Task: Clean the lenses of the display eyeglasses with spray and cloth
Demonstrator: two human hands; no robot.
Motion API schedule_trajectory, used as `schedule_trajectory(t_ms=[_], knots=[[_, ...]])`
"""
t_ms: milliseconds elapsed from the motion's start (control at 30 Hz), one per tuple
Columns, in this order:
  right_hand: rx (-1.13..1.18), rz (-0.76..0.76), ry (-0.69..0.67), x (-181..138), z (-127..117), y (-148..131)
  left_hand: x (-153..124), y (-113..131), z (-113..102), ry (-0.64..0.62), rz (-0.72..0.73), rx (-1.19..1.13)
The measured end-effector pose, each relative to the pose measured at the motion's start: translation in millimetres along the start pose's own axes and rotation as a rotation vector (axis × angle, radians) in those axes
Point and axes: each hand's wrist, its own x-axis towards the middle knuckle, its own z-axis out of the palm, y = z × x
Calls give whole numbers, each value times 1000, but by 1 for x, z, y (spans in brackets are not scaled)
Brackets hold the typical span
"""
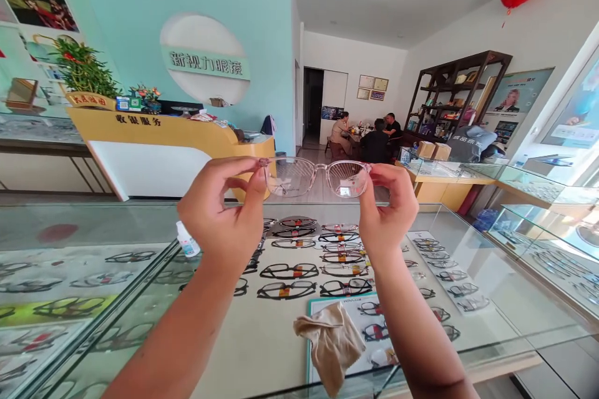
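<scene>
Clear pink plastic spectacles [317, 176], long axis level, spanning left hand [223, 215] and right hand [387, 215], each pinching one end above glass counter [472, 274].

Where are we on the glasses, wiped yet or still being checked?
Looks done: cloth lies set down on the glass counter, spray bottle beside it. In hand: left hand and right hand hold the clear glasses up by the frame ends. Left: glasses not yet put down; lens cleanliness unclear.
</scene>
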Motion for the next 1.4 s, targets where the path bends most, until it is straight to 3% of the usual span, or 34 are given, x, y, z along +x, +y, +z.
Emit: schedule_trajectory(t_ms=[167,400,500,600,967,1400], knots=[[12,25,-12,-4,1,6,-3,-12,-2,-54,-41,-10],[-45,59,-152,-10,8,2,4,-25,-4,-93,-121,64],[-55,80,-208,-12,9,3,6,-25,-6,-103,-150,88],[-37,84,-241,-13,10,6,5,-24,-6,-191,-166,68],[-41,64,-247,-9,7,11,-4,-16,3,-344,-155,3],[-101,106,-335,-6,0,9,-4,-23,4,-348,-211,-17]])
